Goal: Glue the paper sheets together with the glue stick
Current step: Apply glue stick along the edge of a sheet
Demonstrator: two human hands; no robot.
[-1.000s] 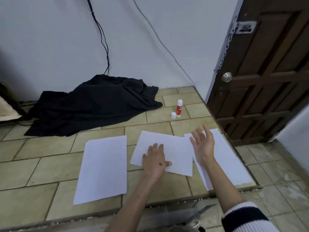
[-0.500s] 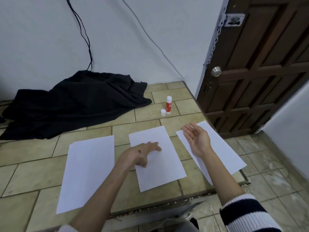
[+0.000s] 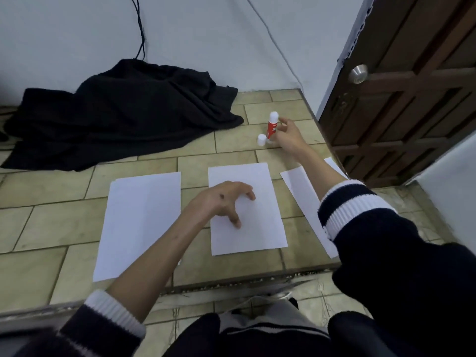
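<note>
Three white paper sheets lie side by side on the tiled floor: a left sheet [image 3: 139, 222], a middle sheet [image 3: 257, 228] and a right sheet [image 3: 301, 191], the last partly hidden under my right forearm. My left hand [image 3: 221, 199] arches over the middle sheet, fingertips and thumb resting on it. A red glue stick [image 3: 271, 124] stands upright behind the sheets, its white cap [image 3: 261, 139] beside it on the floor. My right hand [image 3: 287, 136] is stretched out to the stick, fingers spread at its right side, and the stick still stands on the tile.
A crumpled black cloth [image 3: 128, 112] lies at the back left by the wall, with a dark cable [image 3: 140, 27] hanging above it. A brown wooden door [image 3: 412, 86] stands at the right. The tiled platform ends in a step edge [image 3: 231, 282] near my knees.
My right hand has left the right sheet and reached forward to the glue stick. My left hand stays on the middle sheet. The camera has moved closer and lower.
</note>
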